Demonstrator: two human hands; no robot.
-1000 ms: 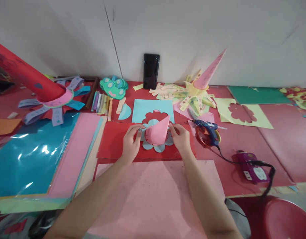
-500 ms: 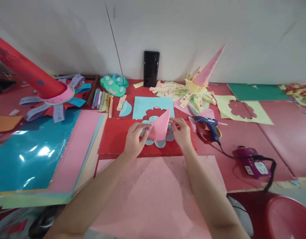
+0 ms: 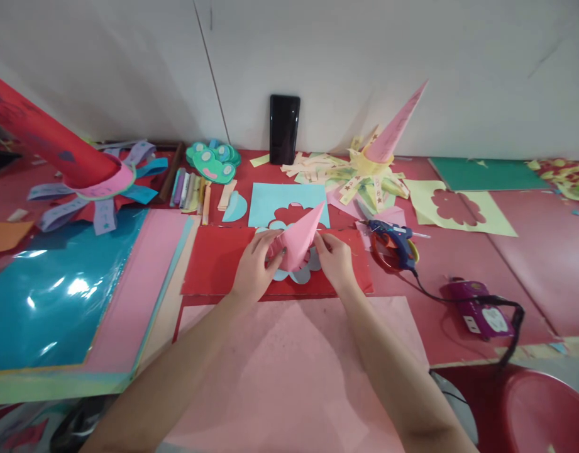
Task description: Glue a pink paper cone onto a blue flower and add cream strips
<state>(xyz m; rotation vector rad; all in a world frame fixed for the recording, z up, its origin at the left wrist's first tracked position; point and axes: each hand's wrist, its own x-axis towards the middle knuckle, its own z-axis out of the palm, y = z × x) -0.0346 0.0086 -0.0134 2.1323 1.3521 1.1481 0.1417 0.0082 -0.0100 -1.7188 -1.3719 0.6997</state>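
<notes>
The pink paper cone [image 3: 299,240] is between your hands, its tip slanting up and to the right, its wide base over a light-blue paper flower [image 3: 301,275]. The petals spread around the base on the red board [image 3: 214,261]. Your left hand [image 3: 252,265] has its thumb and fingers clamped on the left side of the cone's base. Your right hand [image 3: 337,258] has its fingers bent close together at the opposite side; you cannot tell whether they pinch the cone or a petal.

Just behind lies a light-blue sheet [image 3: 263,204] with a flower-shaped opening, and in front of you a large pink sheet [image 3: 289,371]. To the right, a blue glue gun [image 3: 397,244] rests on the tabletop [image 3: 440,277], near a purple power strip [image 3: 480,308]. To the left are markers [image 3: 188,190] and green frog cutouts [image 3: 214,163]. A black phone [image 3: 284,129] leans upright against the wall [image 3: 346,63]. Farther out, you have a red paper cone [image 3: 58,148] with curled strips on the left and a pink cone with a yellow base [image 3: 395,133] on the right.
</notes>
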